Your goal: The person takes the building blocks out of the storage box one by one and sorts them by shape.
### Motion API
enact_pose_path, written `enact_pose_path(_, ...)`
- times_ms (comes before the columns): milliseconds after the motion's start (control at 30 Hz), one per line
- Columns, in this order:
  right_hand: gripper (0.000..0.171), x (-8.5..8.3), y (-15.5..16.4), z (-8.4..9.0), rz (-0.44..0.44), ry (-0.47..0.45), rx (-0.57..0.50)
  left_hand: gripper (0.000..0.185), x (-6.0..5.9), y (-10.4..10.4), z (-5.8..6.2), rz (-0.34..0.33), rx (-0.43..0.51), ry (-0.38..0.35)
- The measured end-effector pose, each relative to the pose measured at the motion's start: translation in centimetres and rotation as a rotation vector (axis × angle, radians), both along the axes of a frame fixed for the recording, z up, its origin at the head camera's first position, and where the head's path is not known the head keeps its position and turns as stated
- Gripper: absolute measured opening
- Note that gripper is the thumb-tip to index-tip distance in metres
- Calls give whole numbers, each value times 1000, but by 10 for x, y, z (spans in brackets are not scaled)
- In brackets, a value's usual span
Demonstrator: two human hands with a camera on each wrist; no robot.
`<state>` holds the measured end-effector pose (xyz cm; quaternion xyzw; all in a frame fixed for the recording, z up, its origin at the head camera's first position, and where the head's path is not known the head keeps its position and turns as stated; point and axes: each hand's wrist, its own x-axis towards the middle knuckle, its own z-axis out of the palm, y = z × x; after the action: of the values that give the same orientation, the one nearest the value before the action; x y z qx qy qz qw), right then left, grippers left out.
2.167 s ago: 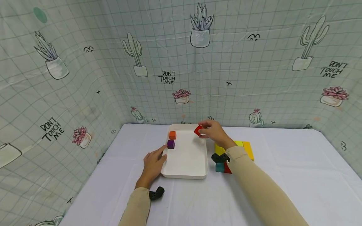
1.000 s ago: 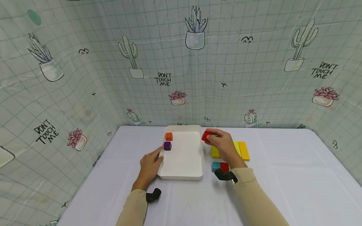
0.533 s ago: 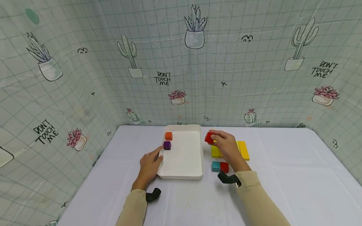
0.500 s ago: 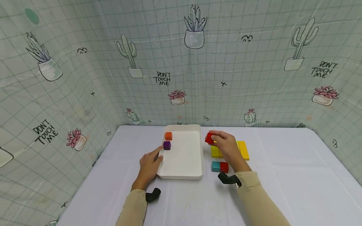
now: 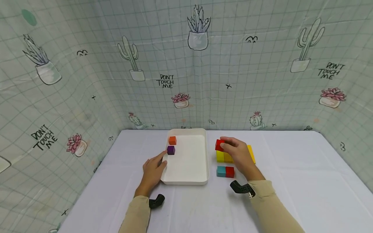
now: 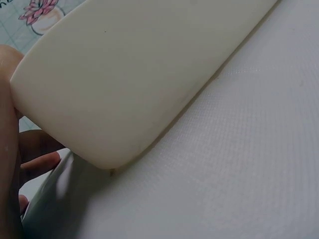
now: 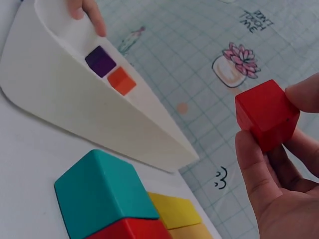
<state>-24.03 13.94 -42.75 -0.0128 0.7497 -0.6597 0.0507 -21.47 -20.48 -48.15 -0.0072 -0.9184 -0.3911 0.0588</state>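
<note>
My right hand [image 5: 225, 147] pinches a small red cube [image 5: 219, 144] between thumb and fingers, just over the far end of the yellow blocks [image 5: 220, 157], to the right of the white tray [image 5: 186, 176]. In the right wrist view the red cube [image 7: 264, 112] is held in the air by the fingers [image 7: 256, 174]. My left hand [image 5: 155, 163] rests with straight fingers on the tray's left rim, beside a purple cube [image 5: 171, 150]. An orange cube [image 5: 172, 140] sits behind it in the tray.
A teal block [image 5: 221, 171] and a red block [image 5: 230, 172] lie side by side right of the tray's near corner. A longer yellow block [image 5: 252, 152] lies partly behind my right hand. The cactus-print cloth wall [image 5: 186, 81] closes in the table's back and sides.
My right hand has carried the red cube from over the tray's far right corner rightward and down to the yellow blocks. The left hand has stayed on the tray's rim.
</note>
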Motion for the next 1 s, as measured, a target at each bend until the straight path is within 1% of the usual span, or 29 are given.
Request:
enact_pose_path(233,46,4,7,-1,-3,40,25,48,-1,0,3,4,12,-17)
enact_pose_path(433,50,8,14,-3,8,54,22,48,-1,1,0,0,7,-7)
enact_pose_path(533,53,10,18,-3,15,53,7,47,-1,1,1,6,9,-16)
enact_pose_path(700,56,11,22,-1,13,30,-71,48,-2,2,2,16,12,-20)
enact_pose_path(767,56,12,24,-1,10,27,-82,48,-2,2,2,18,8,-17)
enact_pose_path(1000,49,18,32,-6,-3,23,-29,48,0,3,3,11,2,-26)
